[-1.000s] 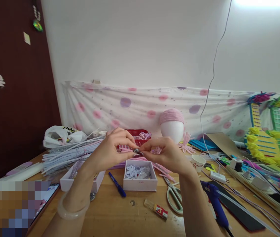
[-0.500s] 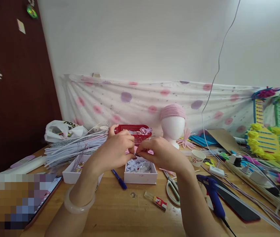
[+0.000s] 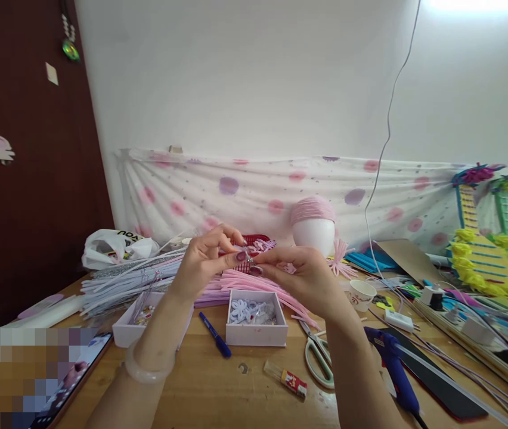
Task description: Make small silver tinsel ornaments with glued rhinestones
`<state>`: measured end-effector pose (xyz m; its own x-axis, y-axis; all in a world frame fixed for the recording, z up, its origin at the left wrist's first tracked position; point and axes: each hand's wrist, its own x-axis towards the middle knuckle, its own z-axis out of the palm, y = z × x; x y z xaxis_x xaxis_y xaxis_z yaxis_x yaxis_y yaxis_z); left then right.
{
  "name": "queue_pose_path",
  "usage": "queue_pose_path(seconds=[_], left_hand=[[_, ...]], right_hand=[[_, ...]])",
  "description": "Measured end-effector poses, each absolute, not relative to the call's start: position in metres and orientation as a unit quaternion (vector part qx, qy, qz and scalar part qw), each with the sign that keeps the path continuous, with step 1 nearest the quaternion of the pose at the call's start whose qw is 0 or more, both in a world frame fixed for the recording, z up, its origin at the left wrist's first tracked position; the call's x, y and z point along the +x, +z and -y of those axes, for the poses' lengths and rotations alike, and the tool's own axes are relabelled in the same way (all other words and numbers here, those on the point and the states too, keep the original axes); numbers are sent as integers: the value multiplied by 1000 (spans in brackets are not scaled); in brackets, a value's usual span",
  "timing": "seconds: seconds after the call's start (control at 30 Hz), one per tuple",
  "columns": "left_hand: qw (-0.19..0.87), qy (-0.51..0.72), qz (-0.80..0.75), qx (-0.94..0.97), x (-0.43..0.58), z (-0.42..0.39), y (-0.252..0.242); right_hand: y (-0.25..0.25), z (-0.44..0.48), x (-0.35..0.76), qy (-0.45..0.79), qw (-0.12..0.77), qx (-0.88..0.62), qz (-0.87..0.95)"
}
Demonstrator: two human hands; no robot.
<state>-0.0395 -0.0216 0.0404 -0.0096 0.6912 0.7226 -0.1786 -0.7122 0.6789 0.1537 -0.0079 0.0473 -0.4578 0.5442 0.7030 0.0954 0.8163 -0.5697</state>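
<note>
My left hand (image 3: 211,256) and my right hand (image 3: 296,271) meet above a white box (image 3: 256,335) that contains pale loops and clear plastic bits. Thumb and fingers of each hand are pinched on a tiny silvery piece between them, too small to make out. A pale bangle circles my left wrist. Behind the hands stands a red basket (image 3: 263,239) with pink pieces, partly hidden by them. Pink fuzzy stems (image 3: 245,281) lie beneath them.
Another white box (image 3: 124,335) with beads is at the left. A blue marker (image 3: 214,335), a lighter (image 3: 293,382), scissors (image 3: 319,357) and a blue glue gun (image 3: 392,366) lie on the table. A foam head (image 3: 314,232) with pink wrapping stands behind.
Both hands have lifted slightly relative to the box, and their fingertips have turned so the small silvery piece shows more. The view has tilted up a little.
</note>
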Motion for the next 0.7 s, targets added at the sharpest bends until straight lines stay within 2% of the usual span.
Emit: queue_pose_path(seconds=[0.1, 0.23, 0.43, 0.7], left_hand=[[419, 773, -139, 456, -15, 18, 34], [511, 795, -118, 303, 4, 20, 31], [508, 811, -117, 267, 9, 24, 28], [484, 830, -143, 239, 18, 19, 21]], right_hand=[[41, 7, 140, 314, 537, -183, 761], [30, 5, 119, 397, 572, -166, 698], [21, 2, 101, 430, 602, -141, 658], [19, 4, 97, 389, 626, -165, 656]])
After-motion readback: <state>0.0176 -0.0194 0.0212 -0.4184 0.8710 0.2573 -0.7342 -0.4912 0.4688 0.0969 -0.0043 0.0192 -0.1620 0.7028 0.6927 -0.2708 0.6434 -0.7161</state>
